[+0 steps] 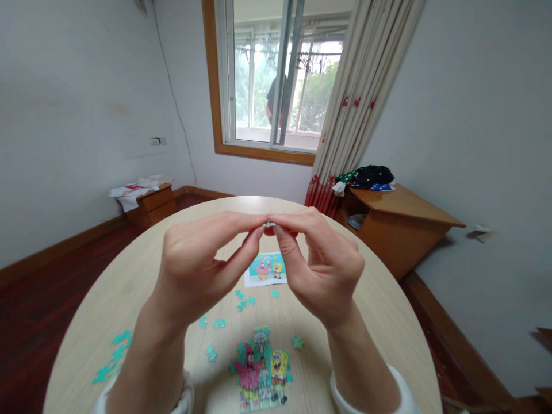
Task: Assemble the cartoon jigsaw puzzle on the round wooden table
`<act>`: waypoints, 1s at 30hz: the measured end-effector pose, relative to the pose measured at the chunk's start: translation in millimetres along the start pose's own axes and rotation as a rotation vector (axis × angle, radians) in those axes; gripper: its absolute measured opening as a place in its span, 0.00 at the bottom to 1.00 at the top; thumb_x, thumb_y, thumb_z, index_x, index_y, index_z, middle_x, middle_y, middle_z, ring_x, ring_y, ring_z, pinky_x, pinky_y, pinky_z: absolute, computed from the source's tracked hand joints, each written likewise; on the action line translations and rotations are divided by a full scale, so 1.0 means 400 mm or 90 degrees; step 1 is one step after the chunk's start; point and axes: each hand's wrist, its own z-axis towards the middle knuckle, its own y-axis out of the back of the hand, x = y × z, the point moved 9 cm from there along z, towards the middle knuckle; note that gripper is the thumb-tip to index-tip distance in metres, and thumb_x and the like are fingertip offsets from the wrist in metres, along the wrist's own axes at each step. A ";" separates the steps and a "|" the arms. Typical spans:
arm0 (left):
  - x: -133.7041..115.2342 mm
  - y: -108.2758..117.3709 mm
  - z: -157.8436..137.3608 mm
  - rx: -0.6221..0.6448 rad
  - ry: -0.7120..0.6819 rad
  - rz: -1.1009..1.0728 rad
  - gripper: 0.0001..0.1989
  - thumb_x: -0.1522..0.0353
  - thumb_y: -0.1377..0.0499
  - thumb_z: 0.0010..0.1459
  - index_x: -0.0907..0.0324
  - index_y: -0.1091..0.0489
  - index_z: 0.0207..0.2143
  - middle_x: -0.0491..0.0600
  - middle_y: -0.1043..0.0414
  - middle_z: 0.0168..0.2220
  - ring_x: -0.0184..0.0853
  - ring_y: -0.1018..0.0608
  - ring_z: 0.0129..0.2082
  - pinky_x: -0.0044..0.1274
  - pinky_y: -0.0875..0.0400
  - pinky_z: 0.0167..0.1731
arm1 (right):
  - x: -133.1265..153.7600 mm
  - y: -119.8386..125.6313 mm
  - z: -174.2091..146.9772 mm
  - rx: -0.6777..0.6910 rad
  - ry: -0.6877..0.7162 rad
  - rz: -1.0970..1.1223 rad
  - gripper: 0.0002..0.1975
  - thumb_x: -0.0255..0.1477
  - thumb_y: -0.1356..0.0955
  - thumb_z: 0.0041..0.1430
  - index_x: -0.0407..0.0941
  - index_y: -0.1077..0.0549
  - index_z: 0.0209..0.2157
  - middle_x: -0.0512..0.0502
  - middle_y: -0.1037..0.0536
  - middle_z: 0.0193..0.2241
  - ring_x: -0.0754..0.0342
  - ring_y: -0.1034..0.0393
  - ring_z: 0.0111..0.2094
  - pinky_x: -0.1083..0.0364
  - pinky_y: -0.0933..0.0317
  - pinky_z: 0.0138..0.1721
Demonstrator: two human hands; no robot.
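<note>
My left hand [207, 259] and my right hand [323, 259] are raised over the table, their fingertips meeting. Between them they pinch a small greenish jigsaw piece [269, 223], seen nearly edge-on. Below my wrists lies a partly joined jigsaw puzzle [264, 368] showing a pink starfish, a grey-green figure and a yellow sponge character. Beyond it, partly covered by my hands, is a printed reference picture [265, 270] of the same characters. Loose turquoise pieces [244, 302] are scattered between the puzzle and the picture.
The round wooden table [366, 322] fills the foreground. More turquoise pieces [116, 353] lie by its left edge, beside my left forearm. A wooden desk [397, 230] with clothes on it stands at the right, a small cabinet [155, 204] at the left, and a window behind.
</note>
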 end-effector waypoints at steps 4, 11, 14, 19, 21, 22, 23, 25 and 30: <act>0.002 -0.002 -0.005 0.008 -0.002 -0.005 0.09 0.71 0.43 0.55 0.54 0.26 0.37 0.47 0.22 0.33 0.32 0.21 0.31 0.22 0.24 0.33 | -0.004 0.000 -0.002 0.001 -0.007 -0.002 0.10 0.22 0.36 0.58 0.46 0.26 0.39 0.46 0.23 0.31 0.54 0.29 0.33 0.52 0.32 0.36; 0.012 -0.001 -0.011 0.007 0.020 -0.015 0.10 0.71 0.43 0.55 0.53 0.26 0.39 0.46 0.22 0.33 0.33 0.21 0.32 0.23 0.23 0.33 | -0.003 0.001 -0.002 0.002 0.003 0.007 0.10 0.22 0.36 0.58 0.46 0.26 0.39 0.46 0.23 0.31 0.54 0.29 0.33 0.52 0.32 0.35; 0.017 -0.001 -0.013 0.005 0.021 -0.022 0.09 0.70 0.43 0.55 0.54 0.26 0.39 0.47 0.22 0.33 0.33 0.21 0.32 0.24 0.23 0.33 | -0.006 0.000 -0.002 0.004 -0.006 0.005 0.10 0.23 0.36 0.58 0.47 0.26 0.39 0.46 0.22 0.31 0.54 0.29 0.33 0.52 0.32 0.36; 0.014 -0.002 -0.012 0.003 0.018 -0.030 0.09 0.69 0.42 0.55 0.54 0.26 0.38 0.47 0.22 0.33 0.33 0.21 0.32 0.24 0.23 0.34 | -0.006 0.001 -0.002 0.003 -0.010 0.007 0.10 0.23 0.36 0.57 0.46 0.26 0.39 0.46 0.23 0.30 0.54 0.29 0.33 0.52 0.32 0.35; 0.011 -0.002 -0.009 0.003 0.023 -0.037 0.08 0.69 0.42 0.55 0.54 0.26 0.38 0.47 0.22 0.33 0.33 0.21 0.32 0.24 0.23 0.34 | -0.004 0.001 -0.001 -0.001 -0.009 0.012 0.10 0.22 0.36 0.57 0.46 0.26 0.39 0.46 0.23 0.30 0.54 0.29 0.33 0.52 0.33 0.35; 0.009 -0.002 -0.008 0.001 0.025 -0.039 0.08 0.69 0.42 0.55 0.54 0.26 0.38 0.47 0.22 0.33 0.33 0.21 0.32 0.24 0.23 0.34 | -0.002 0.002 -0.001 -0.004 -0.007 0.015 0.10 0.22 0.36 0.57 0.46 0.26 0.39 0.46 0.23 0.30 0.54 0.29 0.32 0.52 0.33 0.35; 0.007 -0.001 -0.006 -0.001 0.026 -0.038 0.08 0.69 0.43 0.55 0.54 0.26 0.37 0.47 0.22 0.32 0.33 0.21 0.32 0.23 0.23 0.33 | -0.001 0.002 -0.001 -0.007 -0.006 0.016 0.10 0.22 0.36 0.57 0.46 0.26 0.39 0.46 0.23 0.30 0.54 0.29 0.32 0.52 0.33 0.35; 0.004 0.000 -0.004 -0.007 0.029 -0.030 0.08 0.69 0.43 0.55 0.54 0.26 0.36 0.46 0.22 0.32 0.33 0.21 0.31 0.23 0.24 0.33 | 0.000 0.002 -0.001 -0.014 -0.007 0.012 0.10 0.22 0.36 0.57 0.46 0.26 0.39 0.46 0.23 0.30 0.54 0.29 0.32 0.52 0.33 0.35; 0.006 0.003 -0.003 -0.018 0.043 -0.020 0.07 0.69 0.43 0.55 0.54 0.25 0.35 0.46 0.23 0.30 0.32 0.21 0.30 0.22 0.24 0.33 | -0.001 0.001 -0.001 -0.020 -0.004 0.001 0.10 0.24 0.36 0.57 0.47 0.26 0.40 0.46 0.23 0.30 0.53 0.29 0.32 0.51 0.33 0.35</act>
